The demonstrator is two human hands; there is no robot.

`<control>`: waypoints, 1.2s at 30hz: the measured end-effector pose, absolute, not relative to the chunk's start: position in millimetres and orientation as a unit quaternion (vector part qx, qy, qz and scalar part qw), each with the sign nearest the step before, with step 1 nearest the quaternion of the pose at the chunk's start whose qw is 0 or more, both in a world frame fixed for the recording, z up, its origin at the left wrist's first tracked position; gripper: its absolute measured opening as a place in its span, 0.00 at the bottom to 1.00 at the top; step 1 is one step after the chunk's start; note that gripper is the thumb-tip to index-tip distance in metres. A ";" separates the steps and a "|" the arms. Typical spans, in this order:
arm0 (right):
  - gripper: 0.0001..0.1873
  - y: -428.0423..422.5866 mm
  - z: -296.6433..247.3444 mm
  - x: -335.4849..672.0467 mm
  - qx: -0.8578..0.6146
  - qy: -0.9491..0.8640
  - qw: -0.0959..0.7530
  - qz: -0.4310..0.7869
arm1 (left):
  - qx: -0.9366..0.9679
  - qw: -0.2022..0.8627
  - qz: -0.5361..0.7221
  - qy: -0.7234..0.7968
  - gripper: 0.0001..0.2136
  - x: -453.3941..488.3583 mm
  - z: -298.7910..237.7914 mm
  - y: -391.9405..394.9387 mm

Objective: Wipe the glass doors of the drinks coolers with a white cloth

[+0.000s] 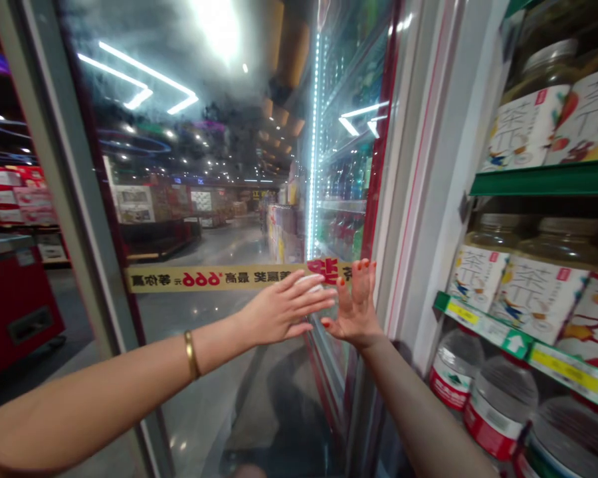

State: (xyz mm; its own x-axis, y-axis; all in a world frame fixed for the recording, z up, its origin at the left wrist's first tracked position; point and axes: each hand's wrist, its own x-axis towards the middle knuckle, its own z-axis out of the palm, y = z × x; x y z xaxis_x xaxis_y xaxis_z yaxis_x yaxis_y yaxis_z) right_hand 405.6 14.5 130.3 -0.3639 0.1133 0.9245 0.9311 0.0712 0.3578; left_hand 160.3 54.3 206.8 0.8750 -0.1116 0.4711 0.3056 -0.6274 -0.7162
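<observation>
Store floor is seen through a glass door. At its yellow strip, the left hand is extended flat, the right hand spread; contact cannot be told. Pushing or wiping appears in hand; steady palm pressure is presumably required next.

Glare and an LED strip whiten the glass door. My right forearm looks shadier than my left forearm; the right-edge bottles appear stretched and soft.

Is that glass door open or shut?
Open. The glass door stands swung out, with no glass covering the bottles beside it.
</observation>
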 end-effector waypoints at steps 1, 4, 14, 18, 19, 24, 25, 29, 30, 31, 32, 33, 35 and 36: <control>0.39 14.9 129.6 405.6 -0.414 -0.625 0.384 -0.539 | -0.861 0.420 -0.273 -0.090 0.30 151.6 216.8 55.4; 0.40 17.8 125.5 407.9 -0.405 -0.619 0.398 -0.542 | -0.806 0.389 -0.397 -0.207 0.34 153.2 270.3 56.2; 0.37 24.9 109.3 413.4 -0.392 -0.582 0.430 -0.569 | -0.853 0.457 -0.236 -0.085 0.34 194.6 235.1 43.5; 0.35 24.4 111.2 412.3 -0.363 -0.586 0.437 -0.577 | -0.803 0.444 -0.356 -0.178 0.35 208.4 282.0 45.0; 0.36 25.2 112.2 413.2 -0.350 -0.585 0.443 -0.582 | -0.801 0.449 -0.351 -0.182 0.36 218.3 286.0 43.0; 0.36 24.9 121.4 419.4 -0.313 -0.590 0.465 -0.581 | -0.832 0.503 -0.219 -0.077 0.32 208.3 213.5 29.1; 0.35 22.8 124.2 419.0 -0.314 -0.594 0.466 -0.576 | -0.835 0.501 -0.217 -0.076 0.32 185.5 191.9 27.8; 0.39 11.5 138.2 402.4 -0.327 -0.621 0.462 -0.542 | -0.784 0.471 -0.341 -0.216 0.34 57.5 152.6 32.2; 0.40 9.2 141.5 393.5 -0.341 -0.630 0.457 -0.526 | -0.752 0.459 -0.389 -0.272 0.36 30.4 157.5 34.7; 0.42 7.5 144.2 382.7 -0.360 -0.637 0.451 -0.511 | -0.715 0.442 -0.435 -0.322 0.37 10.7 166.2 37.0; 0.43 6.7 146.0 370.5 -0.380 -0.641 0.444 -0.498 | -0.680 0.423 -0.475 -0.364 0.37 -0.3 176.6 38.6; 0.43 6.7 146.6 357.3 -0.396 -0.641 0.438 -0.490 | -0.649 0.404 -0.509 -0.396 0.38 -2.2 185.9 39.5; 0.44 9.0 143.9 330.9 -0.413 -0.636 0.427 -0.492 | -0.614 0.385 -0.545 -0.422 0.38 15.7 192.9 38.6; 0.44 10.9 140.6 319.3 -0.416 -0.633 0.424 -0.496 | -0.611 0.387 -0.547 -0.421 0.39 30.4 187.7 36.7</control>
State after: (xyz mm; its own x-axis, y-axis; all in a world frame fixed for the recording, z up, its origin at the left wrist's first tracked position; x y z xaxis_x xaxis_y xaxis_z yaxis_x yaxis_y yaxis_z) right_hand 319.3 10.9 140.6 -0.2932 0.1065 0.9501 0.9480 0.1614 0.2744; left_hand 30.4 36.7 187.7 0.0463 0.0908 0.9948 0.9384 -0.3453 -0.0121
